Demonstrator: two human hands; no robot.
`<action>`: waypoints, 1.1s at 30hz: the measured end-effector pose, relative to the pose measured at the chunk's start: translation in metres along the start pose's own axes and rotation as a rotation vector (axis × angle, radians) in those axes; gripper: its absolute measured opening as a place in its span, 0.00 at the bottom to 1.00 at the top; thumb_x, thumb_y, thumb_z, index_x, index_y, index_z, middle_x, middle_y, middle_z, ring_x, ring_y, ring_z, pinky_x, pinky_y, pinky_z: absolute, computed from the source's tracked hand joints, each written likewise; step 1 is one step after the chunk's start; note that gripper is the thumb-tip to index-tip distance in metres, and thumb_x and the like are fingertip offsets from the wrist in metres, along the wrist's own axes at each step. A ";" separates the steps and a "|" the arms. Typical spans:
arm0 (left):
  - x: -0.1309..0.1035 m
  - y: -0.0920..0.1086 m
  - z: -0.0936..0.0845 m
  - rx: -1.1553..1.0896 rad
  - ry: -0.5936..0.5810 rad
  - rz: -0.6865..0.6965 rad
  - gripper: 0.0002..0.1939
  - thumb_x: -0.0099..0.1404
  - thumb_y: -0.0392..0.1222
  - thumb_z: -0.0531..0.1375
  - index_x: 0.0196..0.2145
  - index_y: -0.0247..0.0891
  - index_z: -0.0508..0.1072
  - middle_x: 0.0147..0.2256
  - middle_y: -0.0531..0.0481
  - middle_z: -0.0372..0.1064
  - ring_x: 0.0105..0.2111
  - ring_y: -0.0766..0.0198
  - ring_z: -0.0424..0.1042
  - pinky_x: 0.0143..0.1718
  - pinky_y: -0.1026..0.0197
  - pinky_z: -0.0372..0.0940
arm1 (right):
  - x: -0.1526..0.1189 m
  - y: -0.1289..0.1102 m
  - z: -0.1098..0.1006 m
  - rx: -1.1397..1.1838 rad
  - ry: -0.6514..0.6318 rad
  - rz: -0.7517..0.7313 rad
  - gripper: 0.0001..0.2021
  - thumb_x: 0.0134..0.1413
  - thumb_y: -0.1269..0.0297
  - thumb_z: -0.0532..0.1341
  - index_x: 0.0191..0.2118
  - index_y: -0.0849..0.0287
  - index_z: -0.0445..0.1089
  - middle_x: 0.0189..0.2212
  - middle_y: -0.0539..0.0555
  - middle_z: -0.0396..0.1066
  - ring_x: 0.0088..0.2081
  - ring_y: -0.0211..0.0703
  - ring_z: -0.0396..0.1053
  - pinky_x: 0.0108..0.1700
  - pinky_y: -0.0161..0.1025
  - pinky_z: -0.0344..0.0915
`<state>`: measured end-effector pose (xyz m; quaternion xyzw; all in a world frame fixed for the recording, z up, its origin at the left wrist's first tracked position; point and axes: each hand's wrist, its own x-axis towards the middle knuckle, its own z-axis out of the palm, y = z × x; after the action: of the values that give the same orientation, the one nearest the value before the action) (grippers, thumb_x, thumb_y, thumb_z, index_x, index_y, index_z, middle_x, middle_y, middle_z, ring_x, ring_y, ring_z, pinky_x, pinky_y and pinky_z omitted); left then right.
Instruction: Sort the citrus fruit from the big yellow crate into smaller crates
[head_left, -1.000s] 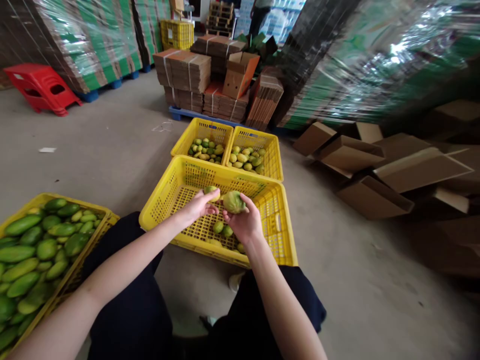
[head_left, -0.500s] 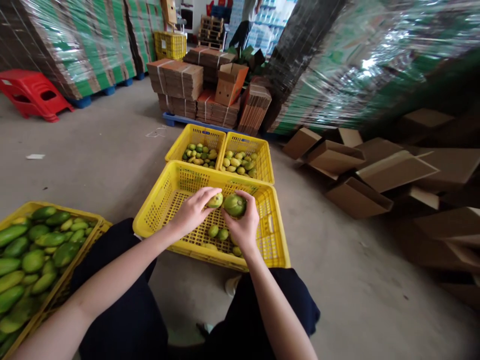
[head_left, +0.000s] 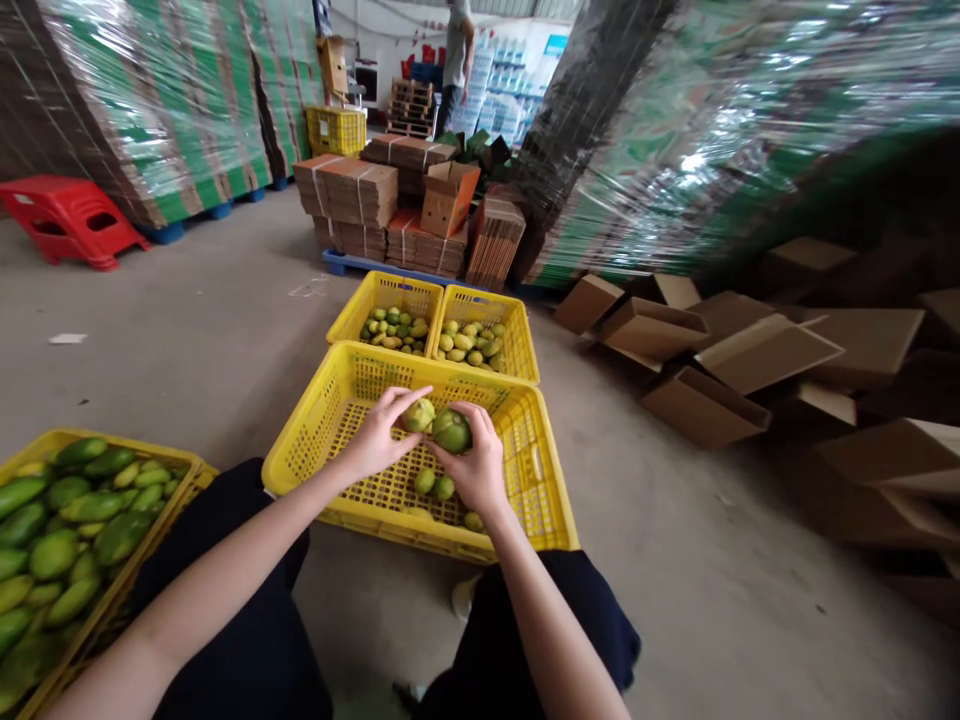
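Over the large yellow crate, my left hand grips a small yellow-green papaya between thumb and fingers. Right beside it, my right hand is wrapped round a bigger, darker green papaya, its end facing me. The two fruits are close together; I cannot tell whether they touch. Below them a few small green papayas lie on the crate's slatted bottom, one partly behind my right wrist.
Two smaller yellow crates holding fruit stand beyond. At my left is a crate full of green papayas. Empty cardboard boxes lie heaped at right. Flattened cartons, a red stool and a standing person are farther off.
The view has tilted up slightly, so the crates sit lower in it. Both hands still hold their papayas, now drawn a little left, and the fruits have turned slightly. The person at the back has shifted left.
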<state>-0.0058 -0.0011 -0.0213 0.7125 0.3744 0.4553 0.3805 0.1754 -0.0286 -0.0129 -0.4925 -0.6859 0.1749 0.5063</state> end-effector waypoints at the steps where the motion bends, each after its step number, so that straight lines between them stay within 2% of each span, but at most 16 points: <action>1: 0.002 0.001 -0.002 -0.140 -0.038 -0.099 0.32 0.59 0.34 0.66 0.60 0.46 0.68 0.51 0.44 0.66 0.50 0.53 0.71 0.53 0.49 0.69 | 0.000 -0.001 0.000 0.073 -0.012 0.064 0.21 0.46 0.60 0.71 0.46 0.52 0.66 0.43 0.55 0.73 0.46 0.51 0.73 0.50 0.50 0.71; 3: 0.005 0.003 -0.005 -0.450 -0.073 -0.300 0.31 0.55 0.36 0.68 0.57 0.42 0.70 0.49 0.44 0.69 0.46 0.54 0.73 0.48 0.51 0.70 | 0.000 -0.003 -0.001 0.239 -0.005 0.217 0.26 0.39 0.58 0.75 0.43 0.52 0.63 0.40 0.52 0.73 0.43 0.50 0.73 0.47 0.48 0.71; 5: 0.007 0.005 -0.007 -0.724 -0.062 -0.464 0.26 0.53 0.37 0.69 0.50 0.38 0.71 0.45 0.44 0.73 0.40 0.58 0.75 0.43 0.56 0.71 | 0.000 -0.005 -0.002 0.394 0.014 0.367 0.29 0.33 0.57 0.77 0.40 0.52 0.62 0.37 0.49 0.73 0.40 0.48 0.73 0.44 0.45 0.72; 8: 0.008 0.009 -0.007 -0.942 -0.006 -0.581 0.19 0.52 0.37 0.71 0.39 0.36 0.68 0.37 0.47 0.75 0.29 0.66 0.74 0.32 0.64 0.70 | 0.003 -0.007 -0.002 0.600 0.007 0.526 0.29 0.30 0.59 0.77 0.41 0.52 0.65 0.35 0.47 0.74 0.36 0.45 0.73 0.42 0.43 0.71; 12: 0.010 0.015 -0.006 -0.990 0.144 -0.644 0.16 0.54 0.32 0.71 0.34 0.35 0.67 0.32 0.49 0.75 0.21 0.72 0.70 0.23 0.70 0.67 | 0.009 -0.006 -0.003 0.886 0.029 0.639 0.29 0.29 0.64 0.76 0.43 0.52 0.71 0.34 0.46 0.76 0.36 0.44 0.75 0.44 0.43 0.71; 17: 0.014 0.017 -0.004 -1.044 0.265 -0.740 0.06 0.64 0.33 0.64 0.40 0.32 0.74 0.32 0.47 0.75 0.25 0.70 0.74 0.28 0.70 0.72 | 0.012 -0.006 -0.003 1.132 -0.056 0.719 0.19 0.36 0.57 0.71 0.37 0.53 0.70 0.31 0.52 0.77 0.37 0.53 0.76 0.38 0.50 0.74; 20: 0.015 0.018 -0.003 -1.075 0.295 -0.775 0.06 0.68 0.34 0.60 0.41 0.30 0.75 0.32 0.45 0.75 0.26 0.69 0.74 0.29 0.70 0.71 | 0.011 -0.005 -0.001 1.167 -0.030 0.760 0.16 0.41 0.53 0.69 0.35 0.53 0.69 0.30 0.52 0.76 0.32 0.49 0.74 0.30 0.44 0.73; 22: 0.014 0.019 -0.004 -1.096 0.271 -0.800 0.08 0.70 0.36 0.58 0.42 0.29 0.75 0.33 0.42 0.75 0.28 0.66 0.75 0.29 0.68 0.71 | 0.010 -0.005 0.000 1.163 -0.013 0.813 0.15 0.44 0.53 0.69 0.34 0.54 0.68 0.28 0.51 0.75 0.26 0.44 0.71 0.22 0.38 0.67; 24: 0.014 0.021 -0.004 -1.148 0.257 -0.819 0.11 0.71 0.38 0.55 0.42 0.30 0.75 0.34 0.40 0.75 0.30 0.64 0.75 0.30 0.66 0.72 | 0.010 -0.004 0.000 1.183 0.007 0.867 0.13 0.46 0.54 0.68 0.33 0.55 0.68 0.26 0.50 0.74 0.24 0.42 0.69 0.19 0.36 0.63; 28: 0.014 0.025 -0.005 -1.269 0.302 -0.804 0.14 0.74 0.42 0.50 0.39 0.32 0.73 0.33 0.39 0.74 0.28 0.65 0.74 0.29 0.66 0.72 | 0.010 -0.003 0.000 1.238 0.128 0.934 0.10 0.47 0.56 0.68 0.32 0.54 0.69 0.28 0.49 0.75 0.31 0.44 0.74 0.29 0.39 0.71; 31: 0.014 0.026 -0.005 -1.248 0.313 -0.762 0.08 0.70 0.38 0.56 0.36 0.33 0.71 0.29 0.45 0.71 0.21 0.70 0.68 0.21 0.71 0.65 | 0.010 0.000 0.003 1.219 0.087 0.909 0.09 0.48 0.59 0.68 0.34 0.55 0.70 0.31 0.50 0.76 0.35 0.44 0.75 0.37 0.41 0.74; 33: 0.014 0.026 -0.005 -1.212 0.279 -0.753 0.04 0.67 0.35 0.58 0.34 0.33 0.70 0.27 0.48 0.70 0.17 0.74 0.63 0.17 0.72 0.59 | 0.010 0.002 0.005 1.229 0.055 0.888 0.10 0.48 0.59 0.68 0.35 0.55 0.71 0.32 0.50 0.77 0.36 0.45 0.75 0.40 0.44 0.74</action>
<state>-0.0009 0.0005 0.0082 0.1345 0.3212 0.5075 0.7881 0.1721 -0.0179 -0.0111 -0.3558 -0.1893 0.7008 0.5886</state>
